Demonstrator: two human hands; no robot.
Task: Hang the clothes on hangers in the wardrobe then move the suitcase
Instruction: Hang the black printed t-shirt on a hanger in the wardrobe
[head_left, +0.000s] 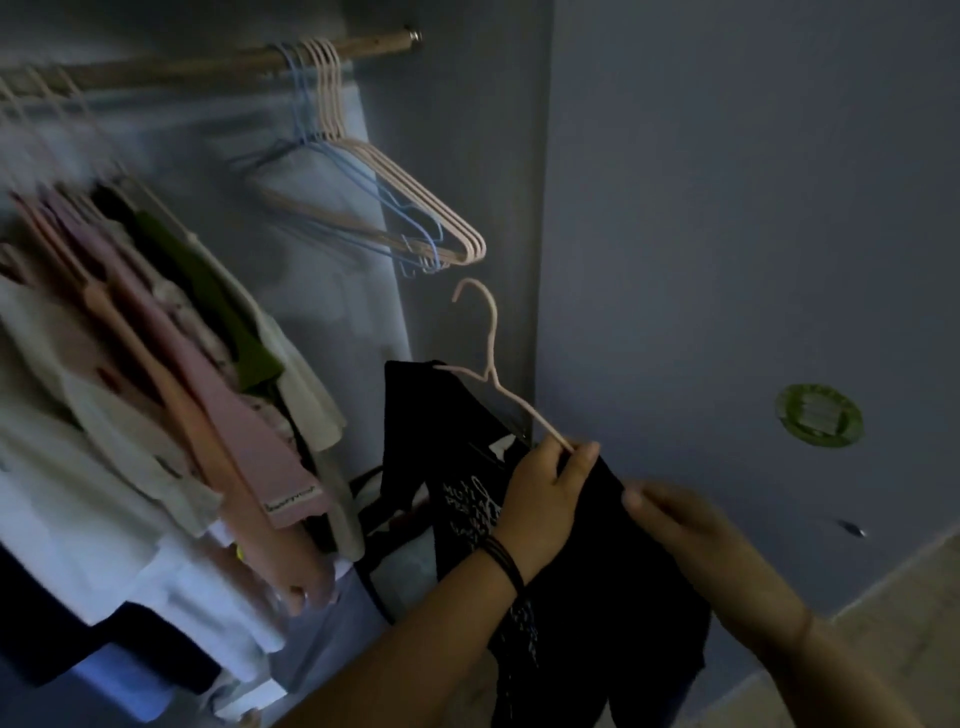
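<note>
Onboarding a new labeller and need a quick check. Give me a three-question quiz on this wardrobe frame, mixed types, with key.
1. True or false: the pink hanger that is being held is hooked on the rod.
2. Which of the hands grips that hanger's arm? A) left hand B) right hand
3. Fill in: the empty hangers on the rod are pink and ____.
Key: 1 false, it is below the rod. 2 A; the right hand pinches the black shirt. 3 blue.

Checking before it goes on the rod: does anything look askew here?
Yes. The shirt sits on only one arm of the hanger; the other arm is bare, gripped by the left hand. The right hand pinches the shirt.
</note>
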